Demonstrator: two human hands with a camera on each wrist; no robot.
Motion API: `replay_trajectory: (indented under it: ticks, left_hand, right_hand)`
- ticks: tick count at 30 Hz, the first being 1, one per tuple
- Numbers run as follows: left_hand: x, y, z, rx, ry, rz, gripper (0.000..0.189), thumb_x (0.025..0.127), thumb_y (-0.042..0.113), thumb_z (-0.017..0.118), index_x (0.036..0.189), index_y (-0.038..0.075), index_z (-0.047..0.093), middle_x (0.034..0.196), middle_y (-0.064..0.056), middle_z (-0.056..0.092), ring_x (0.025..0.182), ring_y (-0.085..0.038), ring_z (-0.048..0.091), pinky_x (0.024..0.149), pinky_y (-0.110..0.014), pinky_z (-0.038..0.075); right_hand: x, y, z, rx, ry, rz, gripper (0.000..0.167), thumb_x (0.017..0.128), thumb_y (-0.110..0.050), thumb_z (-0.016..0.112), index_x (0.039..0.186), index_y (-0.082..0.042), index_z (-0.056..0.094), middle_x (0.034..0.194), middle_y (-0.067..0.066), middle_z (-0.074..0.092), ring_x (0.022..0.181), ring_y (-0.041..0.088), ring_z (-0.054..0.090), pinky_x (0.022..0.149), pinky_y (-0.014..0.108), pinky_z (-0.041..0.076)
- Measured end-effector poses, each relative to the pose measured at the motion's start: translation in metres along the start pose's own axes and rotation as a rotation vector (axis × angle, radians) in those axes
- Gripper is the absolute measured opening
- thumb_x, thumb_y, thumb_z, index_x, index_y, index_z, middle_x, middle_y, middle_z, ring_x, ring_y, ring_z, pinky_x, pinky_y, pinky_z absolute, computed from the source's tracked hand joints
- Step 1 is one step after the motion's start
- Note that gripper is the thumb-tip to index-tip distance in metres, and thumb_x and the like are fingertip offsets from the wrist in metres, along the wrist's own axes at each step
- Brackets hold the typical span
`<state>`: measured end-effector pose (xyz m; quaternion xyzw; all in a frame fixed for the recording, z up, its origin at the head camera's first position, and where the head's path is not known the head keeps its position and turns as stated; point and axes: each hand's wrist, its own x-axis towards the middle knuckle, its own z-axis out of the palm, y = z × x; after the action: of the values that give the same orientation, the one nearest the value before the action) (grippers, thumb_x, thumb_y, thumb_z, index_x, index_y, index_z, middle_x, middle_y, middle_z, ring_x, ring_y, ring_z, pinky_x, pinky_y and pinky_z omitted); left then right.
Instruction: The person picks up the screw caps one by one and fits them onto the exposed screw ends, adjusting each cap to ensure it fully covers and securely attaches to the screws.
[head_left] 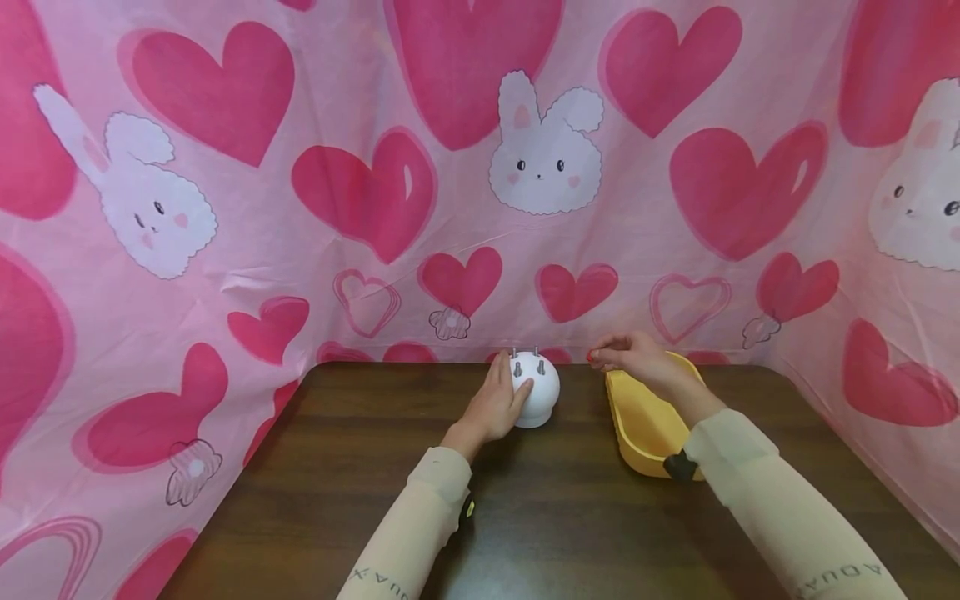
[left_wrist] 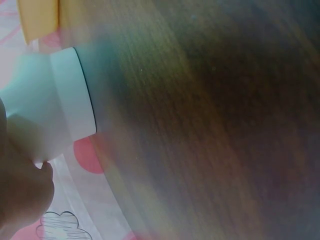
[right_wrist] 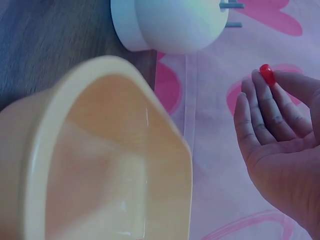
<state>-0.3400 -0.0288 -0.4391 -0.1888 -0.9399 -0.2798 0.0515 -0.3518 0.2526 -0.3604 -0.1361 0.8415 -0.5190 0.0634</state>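
A white ball-shaped object [head_left: 543, 393] with a flat collar at its bottom stands on the table, several metal pegs [head_left: 541, 367] sticking up from its top. My left hand [head_left: 491, 407] holds it from the left, thumb on the near side and fingers round the far side. Between thumb and fingertips, my right hand [head_left: 641, 360] pinches a small red piece [right_wrist: 267, 75], shaped like a short cylinder or bead. That hand is raised at the far left edge of a yellow tub [head_left: 621, 429], to the right of the white object and apart from it.
The brown wooden table [head_left: 360, 500] ends just behind the white object. Pink cloth [head_left: 465, 233] with hearts and rabbits hangs behind and at the sides. A dark wrist device [head_left: 680, 465] on the right sleeve overlaps the tub's near rim.
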Motion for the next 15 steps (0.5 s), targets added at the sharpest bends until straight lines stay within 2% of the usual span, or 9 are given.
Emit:
replay_trajectory:
  ticks: [3, 6, 10, 15]
  left_hand:
    - [0.0, 0.0, -0.001, 0.0, -0.006, -0.007, 0.082, 0.108, 0.051, 0.037, 0.162, -0.004, 0.006, 0.169, -0.022, 0.011, 0.157, -0.032, 0.013, 0.124, -0.044, 0.023]
    - [0.001, -0.001, 0.001, 0.005, -0.01, -0.009, 0.083, 0.108, 0.052, 0.036, 0.162, -0.003, 0.005, 0.169, -0.022, 0.01, 0.157, -0.031, 0.012, 0.124, -0.044, 0.023]
    - [0.002, -0.003, 0.003, 0.002, 0.001, -0.001, 0.082, 0.108, 0.051, 0.035, 0.161, -0.005, 0.006, 0.169, -0.023, 0.011, 0.157, -0.033, 0.013, 0.124, -0.045, 0.023]
    - [0.002, -0.002, 0.003, 0.0, 0.003, -0.004, 0.083, 0.108, 0.052, 0.035, 0.161, -0.004, 0.006, 0.169, -0.023, 0.011, 0.157, -0.031, 0.014, 0.124, -0.044, 0.024]
  right_hand:
    - [0.002, -0.003, 0.005, -0.01, 0.027, -0.024, 0.036, 0.1, -0.022, 0.067, 0.122, 0.006, 0.066, 0.112, 0.017, 0.074, 0.095, 0.019, 0.071, 0.101, 0.05, 0.053]
    - [0.004, -0.005, 0.01, -0.017, 0.048, -0.04, 0.034, 0.1, -0.021, 0.068, 0.121, 0.006, 0.067, 0.114, 0.019, 0.073, 0.093, 0.017, 0.071, 0.095, 0.04, 0.056]
    - [0.004, -0.009, 0.015, -0.022, 0.069, -0.037, 0.034, 0.099, -0.023, 0.069, 0.121, 0.003, 0.068, 0.118, 0.019, 0.071, 0.097, 0.02, 0.068, 0.088, 0.029, 0.056]
    - [0.005, -0.012, 0.023, -0.017, 0.106, -0.034, 0.036, 0.099, -0.026, 0.069, 0.123, 0.001, 0.067, 0.121, 0.019, 0.07, 0.104, 0.029, 0.066, 0.091, 0.03, 0.056]
